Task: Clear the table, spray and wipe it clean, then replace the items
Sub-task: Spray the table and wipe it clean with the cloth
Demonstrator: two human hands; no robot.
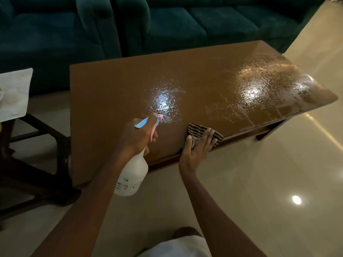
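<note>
A brown wooden table (pixel 115 86) fills the middle of the head view, with wet droplets shining at its centre and over its right end. My left hand (pixel 136 138) grips a white spray bottle (pixel 134 173) by its neck, a finger on the blue and pink trigger head, the nozzle aimed at the centre of the tabletop. My right hand (pixel 197 148) lies with fingers spread on a dark striped cloth (pixel 199 131) at the table's near edge. The cloth is partly hidden under the fingers.
A dark green sofa (pixel 185 25) runs along the far side of the table. A small dark side table (pixel 37 130) with a white cloth (pixel 14 93) on it stands at the left. Glossy beige floor tiles (pixel 278 173) spread to the right and front.
</note>
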